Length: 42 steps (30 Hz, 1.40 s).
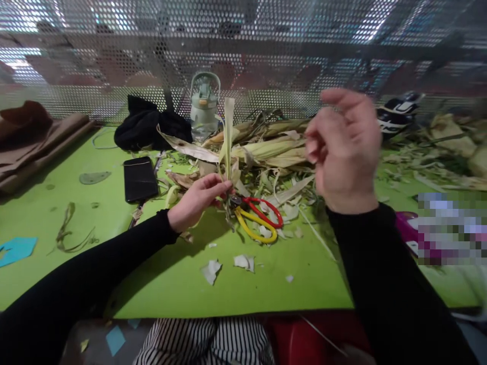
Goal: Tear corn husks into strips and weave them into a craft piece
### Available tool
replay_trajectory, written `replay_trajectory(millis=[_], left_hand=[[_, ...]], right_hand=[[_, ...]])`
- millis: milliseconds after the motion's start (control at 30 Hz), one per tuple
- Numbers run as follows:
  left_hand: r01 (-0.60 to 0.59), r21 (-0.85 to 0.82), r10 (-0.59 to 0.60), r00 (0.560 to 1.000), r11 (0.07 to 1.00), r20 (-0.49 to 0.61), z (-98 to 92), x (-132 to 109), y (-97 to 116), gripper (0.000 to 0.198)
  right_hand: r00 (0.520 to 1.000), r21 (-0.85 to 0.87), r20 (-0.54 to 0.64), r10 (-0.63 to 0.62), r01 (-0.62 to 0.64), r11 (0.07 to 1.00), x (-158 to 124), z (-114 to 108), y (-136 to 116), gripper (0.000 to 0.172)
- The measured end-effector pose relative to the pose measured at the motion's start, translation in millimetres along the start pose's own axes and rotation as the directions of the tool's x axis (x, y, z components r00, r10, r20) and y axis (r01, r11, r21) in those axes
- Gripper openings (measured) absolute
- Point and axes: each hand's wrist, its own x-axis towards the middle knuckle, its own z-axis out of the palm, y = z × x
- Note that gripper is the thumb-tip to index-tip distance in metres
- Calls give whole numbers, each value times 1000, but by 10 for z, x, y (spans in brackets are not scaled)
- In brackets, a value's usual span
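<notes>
My left hand (198, 198) pinches the base of a pale green corn husk strip (228, 133) that stands upright above the green table (171, 274). My right hand (342, 147) is raised in the air at the right, blurred, fingers loosely curled, with nothing visible in it. Just right of my left hand lie scissors with a red and a yellow handle (258, 219). Behind them sits a heap of corn husks (274, 147).
A black phone (140, 178) lies left of the husks. A black cloth (150, 126) and a pale green bottle (204, 109) stand at the back by a perforated metal screen. Brown fabric (34, 137) lies far left. Husk scraps litter the table.
</notes>
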Motion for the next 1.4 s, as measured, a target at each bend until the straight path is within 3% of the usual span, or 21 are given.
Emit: replay_trajectory(millis=[67, 133, 200, 267, 400, 500, 600, 733, 933, 1033, 1100, 1233, 1300, 1400], left_hand=[[-12, -11, 12, 1000, 1000, 10, 9, -1, -1, 14], [-28, -16, 28, 999, 999, 32, 21, -10, -7, 14], [-44, -14, 45, 998, 999, 49, 32, -22, -12, 19], [-45, -28, 46, 997, 999, 59, 43, -33, -10, 22], [21, -180, -12, 999, 983, 52, 83, -45, 14, 14], [80, -302, -85, 996, 950, -3, 111, -45, 15, 17], [132, -348, -123, 991, 928, 46, 113, -37, -27, 13], [170, -320, -137, 983, 932, 125, 100, -25, -98, 7], [174, -406, -179, 984, 897, 27, 127, -13, -74, 16], [168, -428, -178, 984, 888, 16, 115, 8, -62, 17], [158, -407, -161, 987, 900, 28, 89, 24, -82, 16], [166, -302, -130, 982, 939, 137, 62, 31, -176, 5], [143, -290, -101, 983, 946, 155, 72, 18, -213, 12], [141, -295, -92, 980, 945, 175, 93, -8, -217, 10]], right_hand=[[976, -81, 177, 128, -115, 990, -75, 110, 20, 16], [898, -188, 359, 254, -196, 962, -239, 266, 95, 28], [844, -242, 447, 298, -206, 948, -407, 397, 180, 34], [858, -214, 434, 275, -199, 956, -516, 461, 241, 32], [917, -147, 289, 274, -240, 959, -557, 438, 282, 35], [915, -64, 240, 325, -320, 945, -554, 411, 314, 38], [893, -1, 269, 362, -375, 927, -565, 406, 358, 38], [896, -46, 288, 339, -341, 939, -578, 400, 392, 36], [922, -37, 207, 328, -328, 944, -630, 402, 415, 28], [936, -47, 242, 256, -252, 967, -655, 378, 400, 24], [944, -73, 296, 143, -126, 989, -658, 358, 389, 19], [909, -160, 415, -44, 121, 980, -642, 349, 393, 12], [910, -210, 413, -48, 146, 967, -633, 358, 407, 15], [937, -315, 346, 38, 78, 946, -623, 364, 436, 23]])
